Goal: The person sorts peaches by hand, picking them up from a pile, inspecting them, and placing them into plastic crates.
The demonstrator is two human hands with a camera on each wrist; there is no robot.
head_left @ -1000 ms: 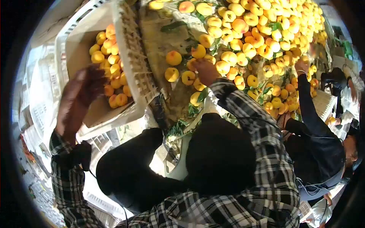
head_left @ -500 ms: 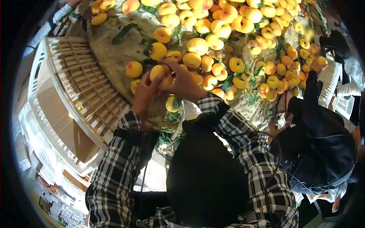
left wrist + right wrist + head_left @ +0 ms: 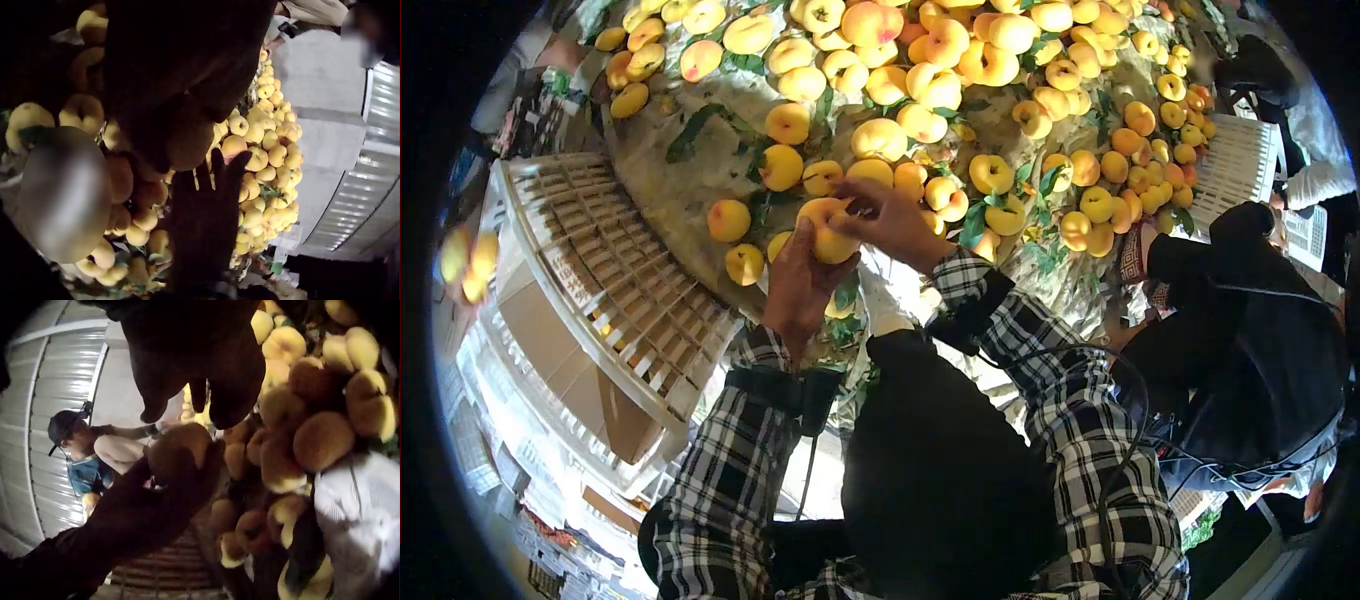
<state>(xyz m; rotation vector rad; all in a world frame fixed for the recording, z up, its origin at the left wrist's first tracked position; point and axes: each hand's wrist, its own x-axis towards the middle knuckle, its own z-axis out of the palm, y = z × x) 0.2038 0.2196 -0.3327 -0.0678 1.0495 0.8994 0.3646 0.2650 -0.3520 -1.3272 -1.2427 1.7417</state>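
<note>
A yellow peach (image 3: 828, 228) with an orange blush is held in my left hand (image 3: 798, 292), thumb and fingers around its side. Right beside it is my right hand (image 3: 895, 228); its fingers are apart and bent a little. In the right wrist view, a gap shows between the right hand (image 3: 194, 356) and the held peach (image 3: 181, 449). The left wrist view is dark, with the right hand's spread fingers (image 3: 225, 169) below the held fruit. Loose flattish peaches (image 3: 880, 140) and green leaves lie on the pale cloth (image 3: 670, 190) beyond both hands.
At my left, a white plastic crate (image 3: 625, 290) with cardboard lining stands against the fruit heap. Another person in dark clothes (image 3: 1240, 330) sits at the right, near a second white crate (image 3: 1230, 160). At the far left edge, blurred yellow fruit (image 3: 475, 262) shows.
My left hand came from over the crate to the heap's edge, and both hands met at a peach. Now my right fingers have drawn apart from it while the left holds it. The view shifted.
</note>
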